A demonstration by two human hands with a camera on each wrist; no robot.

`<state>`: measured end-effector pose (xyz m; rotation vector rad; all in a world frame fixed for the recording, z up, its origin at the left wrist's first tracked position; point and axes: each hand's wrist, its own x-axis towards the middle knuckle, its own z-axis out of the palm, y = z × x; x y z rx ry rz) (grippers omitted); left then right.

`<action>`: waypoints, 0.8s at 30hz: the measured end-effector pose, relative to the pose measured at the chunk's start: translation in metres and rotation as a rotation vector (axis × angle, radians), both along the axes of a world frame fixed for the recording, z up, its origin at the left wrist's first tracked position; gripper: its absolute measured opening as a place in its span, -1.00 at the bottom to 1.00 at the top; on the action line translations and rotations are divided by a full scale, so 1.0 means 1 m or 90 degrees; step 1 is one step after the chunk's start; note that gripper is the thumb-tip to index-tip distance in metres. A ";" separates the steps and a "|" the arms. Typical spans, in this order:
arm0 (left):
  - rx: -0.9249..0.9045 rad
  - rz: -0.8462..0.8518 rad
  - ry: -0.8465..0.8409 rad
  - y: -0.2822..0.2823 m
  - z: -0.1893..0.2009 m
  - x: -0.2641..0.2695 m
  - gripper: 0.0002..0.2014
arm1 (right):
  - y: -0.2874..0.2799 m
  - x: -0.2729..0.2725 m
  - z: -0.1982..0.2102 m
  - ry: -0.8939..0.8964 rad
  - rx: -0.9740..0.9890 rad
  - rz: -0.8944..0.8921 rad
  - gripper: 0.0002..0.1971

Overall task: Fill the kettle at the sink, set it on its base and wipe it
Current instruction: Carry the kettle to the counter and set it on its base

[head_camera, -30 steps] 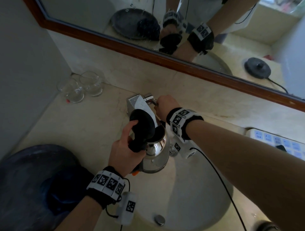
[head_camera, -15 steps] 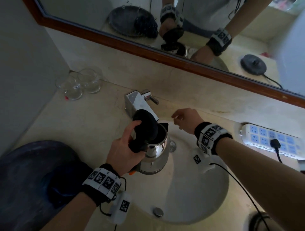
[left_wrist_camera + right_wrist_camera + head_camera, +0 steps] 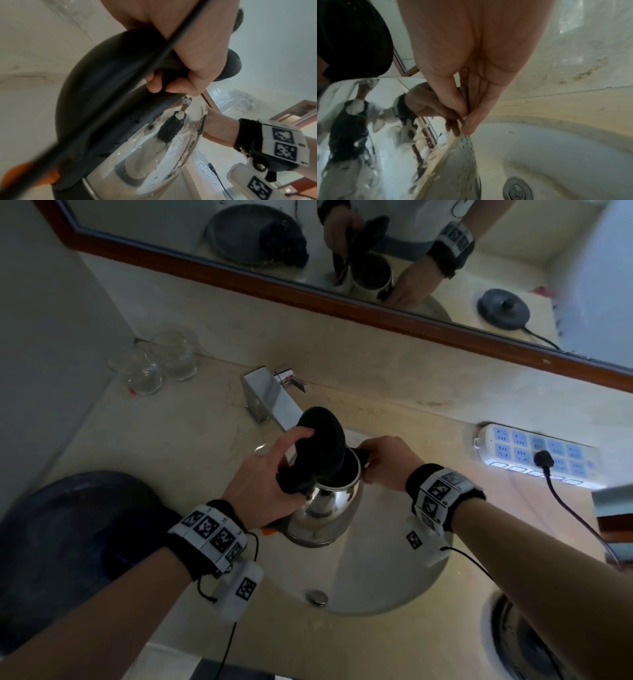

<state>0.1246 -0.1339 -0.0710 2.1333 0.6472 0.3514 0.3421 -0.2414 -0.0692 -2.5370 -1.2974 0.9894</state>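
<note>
**Steel kettle held over the basin in both hands**

Beige marble counter [image 3: 113, 460] fills the middle of the head view, with a wood-framed mirror [image 3: 342, 302] across the top. At centre frame, the polished stainless-steel kettle [image 3: 325, 508] with its black lid [image 3: 318, 446] raised open hangs over the white oval sink [image 3: 383, 583], just below the square chrome faucet [image 3: 270, 402]. The left hand [image 3: 263, 487] is wrapped around the kettle's black handle [image 3: 106, 94], fingers curled under it. The right hand [image 3: 387, 460] grasps the kettle's rim by the spout, thumb and fingertips [image 3: 469, 125] pinched together against the wet steel. Two clear glasses [image 3: 161, 368] stand at upper left; a white power strip [image 3: 534, 457] lies at right.
</note>
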 end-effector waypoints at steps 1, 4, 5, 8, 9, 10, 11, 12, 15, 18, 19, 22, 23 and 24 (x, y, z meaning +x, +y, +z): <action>0.011 -0.009 0.000 -0.002 0.002 0.002 -0.13 | -0.004 0.000 0.001 -0.003 -0.002 -0.007 -0.73; 0.030 -0.035 -0.005 -0.007 0.007 0.006 -0.11 | -0.017 0.001 0.008 -0.003 0.024 -0.031 -0.77; 0.029 -0.040 -0.009 -0.007 0.009 0.007 -0.08 | -0.021 0.001 0.011 -0.007 0.038 -0.037 -0.79; 0.039 -0.070 -0.019 -0.007 0.013 0.011 -0.02 | -0.031 0.001 0.020 -0.014 0.062 -0.055 -0.79; 0.064 -0.086 -0.021 -0.007 0.013 0.012 -0.03 | -0.034 0.001 0.022 -0.017 0.067 -0.059 -0.79; 0.096 -0.104 -0.024 -0.008 0.014 0.013 -0.06 | -0.037 0.000 0.023 -0.022 0.073 -0.062 -0.80; 0.128 -0.124 -0.027 -0.009 0.014 0.013 -0.12 | -0.040 -0.001 0.024 -0.028 0.078 -0.062 -0.81; 0.154 -0.147 -0.027 -0.009 0.012 0.013 -0.20 | -0.042 -0.002 0.024 -0.032 0.081 -0.064 -0.81; 0.189 -0.172 -0.022 -0.009 0.002 0.015 -0.30 | -0.048 -0.003 0.024 -0.038 0.093 -0.086 -0.80; 0.196 -0.161 -0.045 -0.014 0.003 0.019 -0.30 | -0.056 -0.001 0.026 -0.031 0.119 -0.115 -0.81; 0.202 -0.155 -0.055 -0.017 0.004 0.020 -0.30 | -0.058 0.000 0.028 -0.034 0.126 -0.119 -0.81; 0.225 -0.126 -0.076 -0.022 0.005 0.024 -0.29 | -0.063 0.001 0.034 -0.037 0.144 -0.135 -0.81; 0.230 -0.122 -0.084 -0.024 0.006 0.025 -0.29 | -0.066 0.001 0.036 -0.038 0.150 -0.141 -0.81; 0.230 -0.120 -0.095 -0.026 0.007 0.027 -0.31 | -0.069 0.001 0.039 -0.041 0.156 -0.146 -0.81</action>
